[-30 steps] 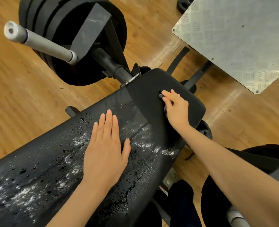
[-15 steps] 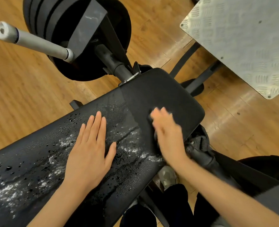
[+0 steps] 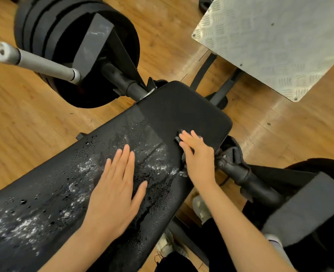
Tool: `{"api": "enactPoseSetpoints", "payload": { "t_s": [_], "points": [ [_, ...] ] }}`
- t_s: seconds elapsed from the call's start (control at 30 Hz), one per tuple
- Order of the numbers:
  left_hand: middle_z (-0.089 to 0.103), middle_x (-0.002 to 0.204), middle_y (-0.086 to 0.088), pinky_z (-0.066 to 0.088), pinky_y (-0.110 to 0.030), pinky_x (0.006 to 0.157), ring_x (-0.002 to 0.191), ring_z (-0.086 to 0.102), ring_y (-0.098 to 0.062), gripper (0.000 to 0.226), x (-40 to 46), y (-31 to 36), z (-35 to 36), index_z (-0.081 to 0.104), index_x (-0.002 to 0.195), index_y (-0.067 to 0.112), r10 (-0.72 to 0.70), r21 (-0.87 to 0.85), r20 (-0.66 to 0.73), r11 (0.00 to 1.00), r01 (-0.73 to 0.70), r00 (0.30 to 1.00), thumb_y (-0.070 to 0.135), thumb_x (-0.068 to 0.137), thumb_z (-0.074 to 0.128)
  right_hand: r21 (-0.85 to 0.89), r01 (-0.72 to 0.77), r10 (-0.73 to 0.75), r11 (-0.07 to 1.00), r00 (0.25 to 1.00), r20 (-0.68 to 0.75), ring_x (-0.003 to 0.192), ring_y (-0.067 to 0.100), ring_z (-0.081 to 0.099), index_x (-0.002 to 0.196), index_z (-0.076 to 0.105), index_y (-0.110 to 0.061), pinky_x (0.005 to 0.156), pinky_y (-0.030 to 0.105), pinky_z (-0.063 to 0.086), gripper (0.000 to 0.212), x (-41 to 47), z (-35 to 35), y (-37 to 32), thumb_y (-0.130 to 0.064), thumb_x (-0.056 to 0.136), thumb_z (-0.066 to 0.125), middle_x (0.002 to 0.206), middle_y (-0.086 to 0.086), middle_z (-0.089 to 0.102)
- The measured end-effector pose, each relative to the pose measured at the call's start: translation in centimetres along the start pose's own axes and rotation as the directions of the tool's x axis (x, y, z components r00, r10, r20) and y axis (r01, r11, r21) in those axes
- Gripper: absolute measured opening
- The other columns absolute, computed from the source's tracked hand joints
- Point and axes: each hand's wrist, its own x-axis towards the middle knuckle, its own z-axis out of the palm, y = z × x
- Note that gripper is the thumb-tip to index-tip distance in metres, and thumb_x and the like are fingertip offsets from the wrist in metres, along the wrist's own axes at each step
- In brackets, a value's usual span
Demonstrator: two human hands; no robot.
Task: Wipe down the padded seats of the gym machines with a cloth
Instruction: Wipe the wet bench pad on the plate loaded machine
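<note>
- We saw no readable writing.
- The padded seat (image 3: pixel 181 112) ran lengthwise from lower left to upper right.
- Our left hand (image 3: pixel 115 191) lay flat, fingers straight, on its wet part.
- Our right hand (image 3: pixel 198 158) pressed a dark cloth (image 3: pixel 179 138) near its dry end.

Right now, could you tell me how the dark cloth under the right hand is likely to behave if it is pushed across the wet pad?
The cloth looks floppy: it bunches around the right hand. It probably slides easily, since the pad is beaded with droplets. Being small, it is likely light, and may grow heavier as it soaks.
</note>
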Motion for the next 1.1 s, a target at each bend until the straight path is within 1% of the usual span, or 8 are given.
{"api": "enactPoseSetpoints", "payload": {
  "t_s": [0.2, 0.37, 0.6, 0.73, 0.8, 0.87, 0.97, 1.1],
  "points": [
    [0.022, 0.163, -0.014, 0.007, -0.036, 0.120, 0.151, 0.020, -0.028, 0.075, 0.0, -0.5, 0.9, 0.026, 0.154, 0.001, 0.038, 0.065, -0.053, 0.997, -0.034, 0.998, 0.055, 0.103, 0.020, 0.083, -0.318, 0.329, 0.944, 0.919, -0.217, 0.146, 0.032, 0.029, 0.132, 0.062, -0.016, 0.118, 0.043, 0.026, 0.032, 6.4, -0.9, 2.6, -0.014, 0.102, 0.050, 0.152, 0.014, 0.041],
    [0.025, 0.161, -0.017, 0.012, -0.039, 0.119, 0.149, 0.024, -0.029, 0.075, -0.2, -0.3, 1.0, 0.029, 0.153, -0.001, 0.040, 0.094, -0.068, 0.995, -0.034, 0.997, 0.053, 0.102, 0.022, 0.189, -0.153, 0.185, 0.970, 0.968, -0.167, 0.141, 0.016, 0.039, 0.123, 0.068, -0.014, 0.121, 0.036, 0.026, 0.028, -1.9, -0.2, 1.7, -0.010, 0.097, 0.060, 0.139, 0.004, 0.057],
    [0.023, 0.162, -0.017, 0.012, -0.038, 0.119, 0.150, 0.023, -0.030, 0.074, 0.0, -0.6, 1.4, 0.026, 0.153, -0.001, 0.060, 0.132, -0.087, 0.990, -0.048, 0.994, 0.053, 0.103, 0.021, 0.448, -0.299, 0.472, 0.842, 0.810, -0.348, 0.139, 0.013, 0.041, 0.121, 0.070, -0.014, 0.113, 0.034, 0.037, 0.027, 4.1, -0.5, 3.3, -0.008, 0.096, 0.059, 0.143, 0.008, 0.053],
    [0.020, 0.164, -0.016, 0.005, -0.035, 0.121, 0.151, 0.018, -0.027, 0.075, -0.1, -0.6, 1.2, 0.022, 0.155, 0.000, 0.052, 0.111, -0.070, 0.993, -0.044, 0.996, 0.054, 0.103, 0.018, 0.531, -0.126, 0.308, 0.838, 0.912, -0.270, 0.131, -0.009, 0.041, 0.115, 0.068, -0.031, 0.103, 0.008, 0.036, 0.031, -5.8, 0.4, 0.4, -0.008, 0.096, 0.061, 0.118, -0.040, 0.056],
    [0.018, 0.164, -0.015, 0.002, -0.033, 0.121, 0.152, 0.015, -0.026, 0.075, 0.1, -0.4, 1.1, 0.021, 0.155, 0.001, 0.053, 0.102, -0.054, 0.994, -0.047, 0.997, 0.054, 0.102, 0.016, 0.477, -0.101, 0.265, 0.873, 0.919, -0.292, 0.133, -0.008, 0.039, 0.118, 0.069, -0.027, 0.104, 0.007, 0.036, 0.031, -4.2, 0.0, 1.9, -0.008, 0.096, 0.060, 0.131, -0.024, 0.057],
    [0.014, 0.165, -0.013, -0.001, -0.032, 0.122, 0.153, 0.011, -0.024, 0.076, 0.0, -0.4, 1.0, 0.017, 0.156, 0.003, 0.054, 0.095, -0.061, 0.994, -0.048, 0.997, 0.055, 0.102, 0.015, 0.469, -0.209, 0.399, 0.858, 0.846, -0.353, 0.137, 0.007, 0.042, 0.120, 0.070, -0.025, 0.108, 0.019, 0.040, 0.029, -0.5, -0.6, 3.6, -0.011, 0.096, 0.060, 0.135, -0.014, 0.054],
    [0.011, 0.166, -0.013, -0.001, -0.033, 0.122, 0.154, 0.007, -0.023, 0.077, 0.0, -0.4, 1.0, 0.014, 0.157, 0.003, 0.052, 0.092, -0.065, 0.995, -0.046, 0.997, 0.056, 0.101, 0.013, 0.534, -0.219, 0.458, 0.817, 0.809, -0.369, 0.128, 0.032, 0.054, 0.105, 0.068, -0.057, 0.105, 0.050, 0.046, 0.033, -2.1, 0.7, 1.1, -0.029, 0.090, 0.059, 0.113, -0.027, 0.062],
    [0.015, 0.165, -0.015, 0.003, -0.036, 0.122, 0.153, 0.011, -0.024, 0.077, -0.1, -0.3, 0.9, 0.018, 0.156, 0.001, 0.055, 0.078, -0.064, 0.996, -0.050, 0.996, 0.055, 0.101, 0.014, 0.531, -0.044, 0.232, 0.846, 0.927, -0.293, 0.137, 0.002, 0.041, 0.113, 0.070, -0.033, 0.117, 0.032, 0.033, 0.030, -11.0, 2.1, -2.1, -0.010, 0.096, 0.061, 0.119, -0.028, 0.065]
  ]
}}
